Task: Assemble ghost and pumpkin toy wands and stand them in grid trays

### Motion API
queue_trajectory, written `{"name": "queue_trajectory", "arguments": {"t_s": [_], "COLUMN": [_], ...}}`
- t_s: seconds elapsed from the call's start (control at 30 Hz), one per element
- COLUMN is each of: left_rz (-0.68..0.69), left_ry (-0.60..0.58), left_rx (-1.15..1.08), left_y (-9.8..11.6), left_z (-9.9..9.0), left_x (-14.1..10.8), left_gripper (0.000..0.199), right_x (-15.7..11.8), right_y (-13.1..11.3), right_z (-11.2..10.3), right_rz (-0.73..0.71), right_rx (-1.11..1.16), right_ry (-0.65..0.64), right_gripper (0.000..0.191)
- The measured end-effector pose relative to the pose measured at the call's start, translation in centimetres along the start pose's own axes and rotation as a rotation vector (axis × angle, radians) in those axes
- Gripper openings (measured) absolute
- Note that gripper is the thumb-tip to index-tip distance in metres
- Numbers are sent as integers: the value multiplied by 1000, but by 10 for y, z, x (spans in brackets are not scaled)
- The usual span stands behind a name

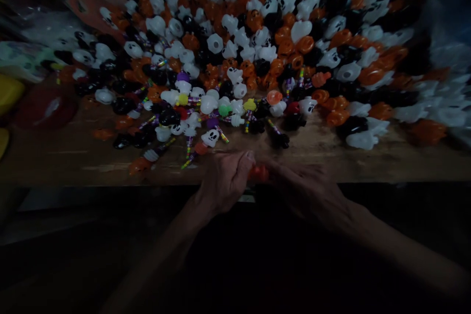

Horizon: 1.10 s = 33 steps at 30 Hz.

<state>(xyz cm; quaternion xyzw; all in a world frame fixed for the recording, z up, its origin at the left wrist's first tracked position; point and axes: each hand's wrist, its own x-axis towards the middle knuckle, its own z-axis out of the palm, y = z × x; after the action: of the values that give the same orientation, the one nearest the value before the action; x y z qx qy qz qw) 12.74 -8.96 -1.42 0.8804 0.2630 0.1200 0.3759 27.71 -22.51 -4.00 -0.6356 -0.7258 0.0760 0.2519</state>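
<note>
At the table's front edge, my left hand (226, 176) is closed around a small red piece (258, 173), its thumb on top. My right hand (303, 181) is at the other side of that piece, blurred by motion; its fingertips are near or on it, and its grip cannot be made out. Just beyond my hands lie a white ghost head (211, 138) with an orange part, a candy-filled tube (223, 133) and a black piece with a tube (281, 139).
A big pile of white ghosts, orange pumpkins (337, 117) and black pieces covers the back of the wooden table (176, 169). At the left are a red object (46, 108) and yellow objects (9, 94). Clear plastic (447, 24) hangs at the right.
</note>
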Motion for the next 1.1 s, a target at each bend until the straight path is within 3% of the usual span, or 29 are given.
{"name": "queue_trajectory", "arguments": {"t_s": [0.13,0.4,0.57,0.7,0.93,1.1], "left_rz": [28,59,91,57,48,117], "left_ry": [-4,-99,-185,-237,-319,-242], "left_rx": [11,28,35,-55,-60,-17], "left_y": [1,-1,4,11,14,7], "left_z": [3,6,1,-8,-19,-17], "left_x": [1,4,8,12,16,10], "left_gripper": [39,33,32,29,33,35], "right_x": [0,7,16,24,34,31], "right_y": [7,12,16,18,16,4], "right_z": [-3,-9,-23,-26,-24,-22], "right_rz": [-46,-190,-388,-486,-500,-295], "right_rx": [-52,-32,-141,-183,-191,23], "right_ry": [-88,-158,-77,-85,-160,-229], "right_gripper": [44,33,30,29,26,16]}}
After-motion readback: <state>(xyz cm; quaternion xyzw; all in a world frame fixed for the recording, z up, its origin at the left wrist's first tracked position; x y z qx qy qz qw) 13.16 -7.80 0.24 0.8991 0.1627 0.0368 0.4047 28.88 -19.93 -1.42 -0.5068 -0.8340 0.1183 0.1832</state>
